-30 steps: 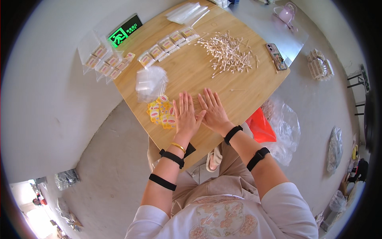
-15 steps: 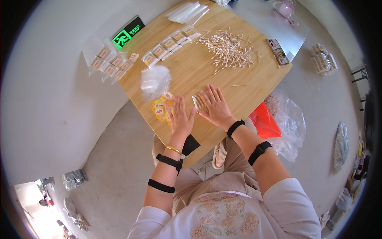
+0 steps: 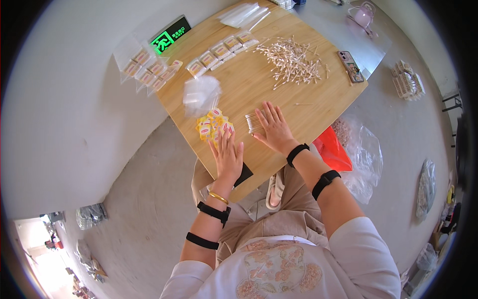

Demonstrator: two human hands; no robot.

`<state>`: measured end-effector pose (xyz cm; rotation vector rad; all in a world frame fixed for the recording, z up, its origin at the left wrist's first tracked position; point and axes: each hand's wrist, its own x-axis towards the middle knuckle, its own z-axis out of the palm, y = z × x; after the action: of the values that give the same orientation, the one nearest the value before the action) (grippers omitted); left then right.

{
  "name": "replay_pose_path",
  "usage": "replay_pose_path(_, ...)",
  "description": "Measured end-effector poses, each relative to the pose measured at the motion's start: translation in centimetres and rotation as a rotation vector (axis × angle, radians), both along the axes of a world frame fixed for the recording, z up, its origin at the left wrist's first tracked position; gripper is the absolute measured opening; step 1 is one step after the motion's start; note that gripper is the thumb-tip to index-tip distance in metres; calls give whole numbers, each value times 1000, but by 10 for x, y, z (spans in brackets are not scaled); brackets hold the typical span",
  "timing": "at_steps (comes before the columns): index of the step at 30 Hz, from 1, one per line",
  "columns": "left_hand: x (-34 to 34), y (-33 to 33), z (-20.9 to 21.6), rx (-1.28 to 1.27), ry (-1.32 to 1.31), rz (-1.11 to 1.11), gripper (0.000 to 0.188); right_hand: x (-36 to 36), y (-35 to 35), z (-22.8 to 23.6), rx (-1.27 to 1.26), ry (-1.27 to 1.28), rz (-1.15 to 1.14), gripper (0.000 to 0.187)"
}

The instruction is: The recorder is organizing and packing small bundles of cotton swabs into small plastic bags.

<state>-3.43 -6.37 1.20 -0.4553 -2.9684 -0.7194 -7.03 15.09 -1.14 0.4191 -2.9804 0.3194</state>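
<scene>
A neat row of cotton swabs (image 3: 253,122) lies side by side on the wooden table (image 3: 279,107). My right hand (image 3: 275,128) rests flat against the row's right side, fingers stretched out and partly covering it. To the left is a loose heap of small yellow-and-white printed cards (image 3: 209,123). My left hand (image 3: 227,160) is open at the near edge of that heap, with its fingertips over the lowest cards; whether they touch is unclear. Beyond the cards lies a stack of clear plastic bags (image 3: 200,97). A large loose pile of cotton swabs (image 3: 294,62) spreads across the far right.
Filled packs (image 3: 220,51) line the far left, with more bagged packs (image 3: 144,70) by the wall near a lit green sign (image 3: 170,36). Long clear sleeves (image 3: 244,15) lie at the back. A phone (image 3: 350,67) sits at the right edge; a red bag (image 3: 332,149) is below.
My left hand has drawn back toward me, uncovering more of the yellow cards. My right hand stays at the swab row. The whole view has shifted slightly.
</scene>
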Motion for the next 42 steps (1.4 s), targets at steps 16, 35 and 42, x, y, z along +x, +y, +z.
replay_pose_path(16, 46, 7, -1, -42, -48, -46, 61, 54, -9, 1, -56, 1, 143, 82)
replay_pose_path(35, 25, 18, -13, -112, 12, -36, 59, 53, -10, 3, -66, -17, 124, 80)
replay_pose_path(42, 36, -8, 9, -3, 6, 92, 53, 54, -12, 0, -37, 7, 125, 80)
